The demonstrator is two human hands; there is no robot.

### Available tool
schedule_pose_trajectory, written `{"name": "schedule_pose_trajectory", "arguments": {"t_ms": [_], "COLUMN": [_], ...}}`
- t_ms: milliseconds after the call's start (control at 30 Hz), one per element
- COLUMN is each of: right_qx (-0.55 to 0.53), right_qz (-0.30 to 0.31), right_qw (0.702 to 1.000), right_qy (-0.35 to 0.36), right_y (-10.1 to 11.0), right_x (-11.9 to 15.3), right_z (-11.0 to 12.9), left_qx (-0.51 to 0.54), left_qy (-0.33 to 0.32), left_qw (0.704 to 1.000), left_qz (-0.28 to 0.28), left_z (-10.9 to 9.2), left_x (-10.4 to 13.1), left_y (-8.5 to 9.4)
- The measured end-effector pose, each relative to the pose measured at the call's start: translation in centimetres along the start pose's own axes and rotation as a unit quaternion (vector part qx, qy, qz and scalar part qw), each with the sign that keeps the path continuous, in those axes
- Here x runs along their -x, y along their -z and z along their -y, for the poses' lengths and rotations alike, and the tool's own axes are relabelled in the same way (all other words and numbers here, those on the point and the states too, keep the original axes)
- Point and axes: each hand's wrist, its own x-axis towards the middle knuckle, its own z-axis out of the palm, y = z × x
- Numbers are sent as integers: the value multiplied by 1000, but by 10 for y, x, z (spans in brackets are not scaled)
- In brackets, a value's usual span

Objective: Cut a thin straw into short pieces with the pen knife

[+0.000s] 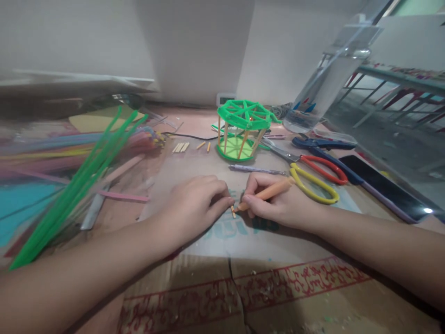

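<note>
My left hand (205, 199) rests on the work sheet, its fingertips pressed on the upper end of a small wooden stick piece (233, 213). My right hand (264, 199) grips an orange marker (274, 189), whose tip points down at the same stick piece. Behind the hands stands a green round frame (246, 113) with thin wooden posts between its top and base. Several short pale sticks (181, 147) lie to the left of the frame, with two orange ones (208, 147) beside them.
Scissors (314, 183) with red and yellow handles, blue pliers (323, 144), a phone (382, 188) and a clear bottle (313, 93) are on the right. Bundled colored pipe cleaners (79, 185) lie on the left. A pen (257, 170) lies behind the right hand.
</note>
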Motion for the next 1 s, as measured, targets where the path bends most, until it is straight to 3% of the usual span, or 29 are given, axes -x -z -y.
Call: {"name": "schedule_pose_trajectory", "arguments": {"t_ms": [400, 600, 800, 1000], "right_qx": [-55, -33, -73, -72], "right_qz": [51, -3, 39, 36], "right_qw": [997, 999, 996, 997], "right_qy": [1, 2, -13, 2], "right_y": [0, 1, 0, 1], "right_x": [1, 1, 1, 1], "right_z": [1, 1, 3, 2], "left_qx": [7, 14, 9, 12], "left_qy": [-4, -12, -17, -13], "left_qw": [1000, 1000, 1000, 1000], "left_qz": [-4, -10, -16, -5], "left_z": [1, 3, 4, 3], "left_x": [-1, 0, 0, -1], "left_y": [1, -1, -1, -1]}}
